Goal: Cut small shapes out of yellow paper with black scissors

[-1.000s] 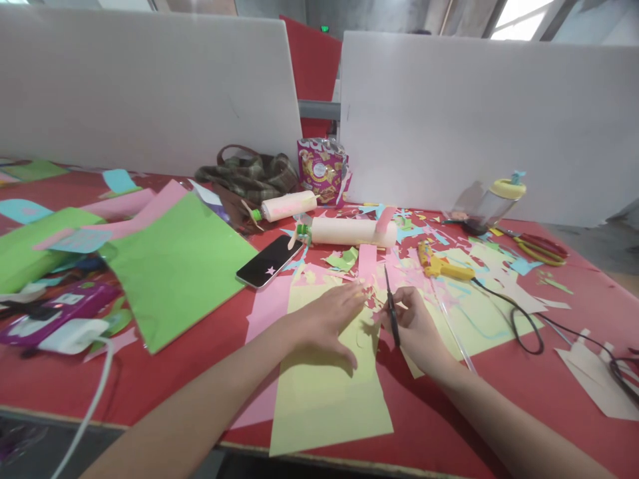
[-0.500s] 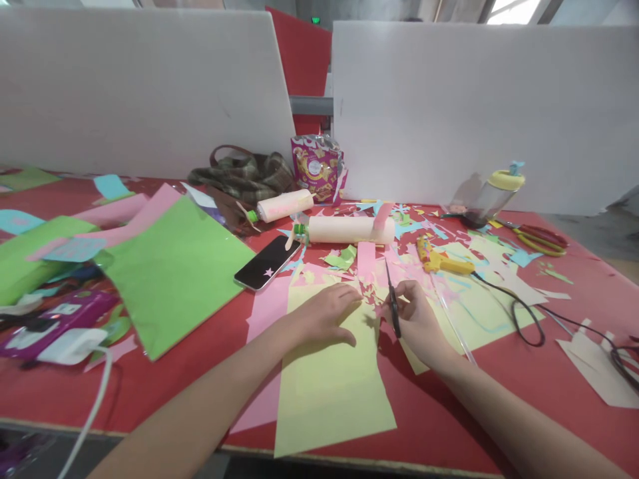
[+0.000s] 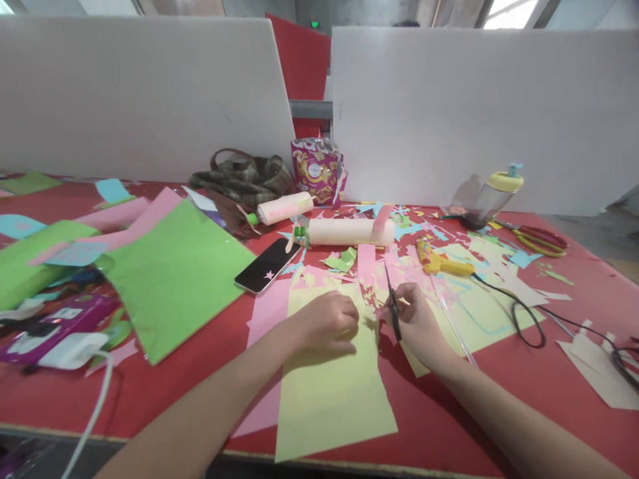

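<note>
My left hand (image 3: 327, 324) rests on a pale yellow paper sheet (image 3: 333, 392) on the red table, its fingers curled in against the sheet's upper edge. My right hand (image 3: 417, 321) lies just to the right and is closed round small black scissors (image 3: 392, 303), whose blades point away from me. Pink paper (image 3: 267, 313) lies under the yellow sheet. Small pink and yellow cuttings are scattered just beyond both hands.
A black phone (image 3: 268, 264), two paper-wrapped bottles (image 3: 349, 231), a yellow glue gun (image 3: 440, 261) with a black cord, red scissors (image 3: 539, 237), a snack bag (image 3: 317, 171), a green sheet (image 3: 172, 273) and a white charger (image 3: 70, 350) lie about. White boards (image 3: 449, 106) stand behind.
My left hand's fingers, stretched flat on the yellow sheet a second ago, have curled in and drawn back. The right hand with the scissors has hardly moved.
</note>
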A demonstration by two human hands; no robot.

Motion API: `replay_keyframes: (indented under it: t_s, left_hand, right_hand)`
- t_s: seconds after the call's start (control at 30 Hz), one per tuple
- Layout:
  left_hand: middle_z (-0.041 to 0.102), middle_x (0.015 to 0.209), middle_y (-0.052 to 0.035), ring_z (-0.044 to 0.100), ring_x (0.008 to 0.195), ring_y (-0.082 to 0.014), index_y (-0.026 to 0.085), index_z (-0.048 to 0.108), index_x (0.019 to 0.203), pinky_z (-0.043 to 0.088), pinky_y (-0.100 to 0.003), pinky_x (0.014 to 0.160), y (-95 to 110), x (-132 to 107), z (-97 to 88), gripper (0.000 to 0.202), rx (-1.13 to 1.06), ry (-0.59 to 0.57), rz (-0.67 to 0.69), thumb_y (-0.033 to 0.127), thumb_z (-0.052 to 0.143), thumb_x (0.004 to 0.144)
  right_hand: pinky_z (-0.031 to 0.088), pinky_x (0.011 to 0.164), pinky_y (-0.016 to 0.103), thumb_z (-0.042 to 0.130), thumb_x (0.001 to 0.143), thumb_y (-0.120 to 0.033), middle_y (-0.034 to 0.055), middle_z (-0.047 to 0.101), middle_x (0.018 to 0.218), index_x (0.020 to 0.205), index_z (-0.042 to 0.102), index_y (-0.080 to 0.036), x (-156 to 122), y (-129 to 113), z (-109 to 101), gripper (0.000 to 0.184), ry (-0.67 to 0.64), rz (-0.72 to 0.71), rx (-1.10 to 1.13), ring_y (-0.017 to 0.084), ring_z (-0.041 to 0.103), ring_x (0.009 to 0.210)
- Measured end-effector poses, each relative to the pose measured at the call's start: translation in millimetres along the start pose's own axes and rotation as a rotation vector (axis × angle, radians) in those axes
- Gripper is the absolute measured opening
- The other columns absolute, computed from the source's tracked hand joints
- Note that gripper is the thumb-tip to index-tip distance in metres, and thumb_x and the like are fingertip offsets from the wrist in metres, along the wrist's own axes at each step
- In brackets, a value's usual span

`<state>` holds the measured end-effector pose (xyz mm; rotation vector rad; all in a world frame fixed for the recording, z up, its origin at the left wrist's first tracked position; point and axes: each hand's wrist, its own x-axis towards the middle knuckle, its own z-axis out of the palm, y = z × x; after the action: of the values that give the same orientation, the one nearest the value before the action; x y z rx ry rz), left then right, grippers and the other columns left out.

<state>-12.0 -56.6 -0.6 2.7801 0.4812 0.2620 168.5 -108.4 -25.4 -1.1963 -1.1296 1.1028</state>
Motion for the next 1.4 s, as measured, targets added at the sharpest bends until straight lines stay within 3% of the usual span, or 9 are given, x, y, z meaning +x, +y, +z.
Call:
replay_keyframes:
  t_s: [0.1,0.23,0.5,0.73,0.97,1.13,1.4]
  left_hand:
    - [0.049,0.105,-0.0082,0.045,0.091,-0.0227,0.016,0.054,0.096,0.035,-0.033,0.08,5.9,0.3,-7.7,0.056,-0.095,-0.091,0.093,0.04,0.067,0.048]
    - [0.042,0.115,-0.0087,0.039,0.101,-0.0255,0.016,0.045,0.11,0.032,-0.035,0.087,8.9,0.5,-12.7,0.072,-0.11,-0.167,0.113,0.029,0.066,0.043]
    - [0.044,0.113,-0.0065,0.04,0.102,-0.0218,0.019,0.042,0.113,0.033,-0.033,0.086,14.9,-0.4,-7.2,0.058,-0.075,-0.168,0.023,0.007,0.046,0.056]
    - [0.034,0.126,-0.0093,0.038,0.106,-0.0263,0.015,0.039,0.116,0.033,-0.034,0.089,13.3,-3.3,-13.5,0.073,-0.115,-0.235,0.082,0.017,0.058,0.045]
    - [0.032,0.129,-0.0041,0.041,0.105,-0.0229,0.023,0.039,0.115,0.035,-0.034,0.086,18.0,-7.8,-10.2,0.062,-0.086,-0.194,-0.001,0.005,0.045,0.056]
    - [0.027,0.131,-0.0086,0.039,0.106,-0.0281,0.019,0.037,0.116,0.036,-0.036,0.085,17.3,-10.4,-9.4,0.075,-0.161,-0.248,0.011,0.01,0.054,0.044]
    - [0.034,0.127,-0.0084,0.042,0.105,-0.0244,0.02,0.039,0.115,0.036,-0.036,0.084,22.4,-11.4,-6.5,0.057,-0.107,-0.172,-0.015,0.004,0.045,0.06]
  right_hand:
    - [0.04,0.041,0.02,0.052,0.063,-0.004,-0.0066,0.046,0.061,0.078,0.033,-0.026,-0.6,-0.3,-0.3,0.032,-0.025,0.028,0.02,0.01,0.048,0.05]
    - [0.036,0.035,0.018,0.052,0.064,-0.006,-0.0069,0.044,0.057,0.079,0.032,-0.026,-1.0,-0.8,-0.9,0.032,-0.036,0.06,0.043,0.012,0.05,0.05]
    - [0.039,0.038,0.019,0.053,0.064,-0.007,-0.0054,0.047,0.062,0.078,0.032,-0.026,-1.3,0.5,-0.9,0.032,-0.036,0.027,0.025,0.011,0.05,0.054]
    - [0.037,0.035,0.018,0.056,0.062,-0.01,-0.0048,0.048,0.064,0.079,0.032,-0.025,-1.4,-3.9,1.8,0.032,-0.026,0.049,0.056,0.012,0.051,0.055]
    - [0.039,0.038,0.02,0.057,0.063,-0.012,-0.0041,0.05,0.067,0.077,0.034,-0.024,0.1,-8.2,3.4,0.03,0.002,0.08,0.08,0.01,0.05,0.05]
    - [0.037,0.039,0.019,0.058,0.064,-0.012,-0.0044,0.049,0.068,0.076,0.035,-0.024,1.7,-8.0,3.9,0.029,0.032,0.064,0.083,0.01,0.049,0.052]
    - [0.036,0.041,0.019,0.059,0.063,-0.014,-0.0049,0.049,0.067,0.076,0.034,-0.024,2.3,-7.4,3.6,0.03,0.048,0.097,0.09,0.009,0.048,0.05]
